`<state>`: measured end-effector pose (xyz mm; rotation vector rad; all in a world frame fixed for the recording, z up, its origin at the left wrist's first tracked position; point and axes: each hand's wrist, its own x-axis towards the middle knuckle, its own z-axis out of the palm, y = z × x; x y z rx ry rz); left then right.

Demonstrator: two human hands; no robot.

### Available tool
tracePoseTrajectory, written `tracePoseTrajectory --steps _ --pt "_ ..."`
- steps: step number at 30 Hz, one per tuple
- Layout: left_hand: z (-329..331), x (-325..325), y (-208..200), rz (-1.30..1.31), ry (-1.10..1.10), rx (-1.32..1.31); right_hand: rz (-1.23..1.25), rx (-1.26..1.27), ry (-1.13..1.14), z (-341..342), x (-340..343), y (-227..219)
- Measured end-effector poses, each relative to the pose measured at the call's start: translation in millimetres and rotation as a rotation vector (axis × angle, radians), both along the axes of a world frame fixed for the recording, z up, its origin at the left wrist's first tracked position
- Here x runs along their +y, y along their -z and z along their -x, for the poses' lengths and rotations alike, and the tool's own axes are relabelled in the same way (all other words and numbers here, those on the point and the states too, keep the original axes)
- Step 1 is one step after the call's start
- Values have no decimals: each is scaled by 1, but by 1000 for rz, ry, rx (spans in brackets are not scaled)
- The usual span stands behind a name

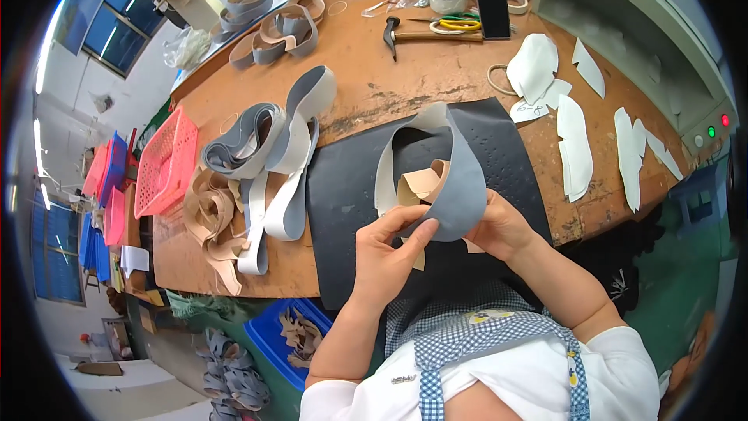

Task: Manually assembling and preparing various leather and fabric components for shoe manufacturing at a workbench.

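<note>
A grey-blue leather strip [461, 179] with a pale inner side stands bent into a loop above a black mat [351, 203]. My left hand [387, 253] pinches its near edge between thumb and fingers. At the loop's right side, my right hand [501, 228] grips the same strip, its fingertips partly hidden behind it. Inside the loop shows a small tan leather piece [421, 182]; whether it is attached, I cannot tell. To the left of the mat lie coiled grey and white strips [248, 144] and a heap of tan strips [209, 214].
White pattern pieces [575, 148] lie at the right, beside a grey machine housing [623, 8] with lit buttons. A hammer [432, 36], yellow-handled scissors [460, 24] and a phone [492, 8] are at the back. Left stands a pink basket [165, 160]; below, a blue bin [269, 339].
</note>
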<state>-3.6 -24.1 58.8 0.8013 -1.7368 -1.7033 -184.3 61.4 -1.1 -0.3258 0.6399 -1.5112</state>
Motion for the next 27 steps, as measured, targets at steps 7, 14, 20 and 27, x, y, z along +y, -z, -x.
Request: tracePoseTrajectory --steps 7,14,20,27 --pt "3 4 -3 -79 -16 56 -13 -45 -20 -1 11 -3" --pt "8 6 -6 -94 -76 54 -29 -39 -45 0 14 3" --pt "9 3 -5 -122 -26 30 -73 -36 -12 -3 11 -5" --pt "8 1 -6 -114 -44 26 -65 -60 -23 -3 10 -8"
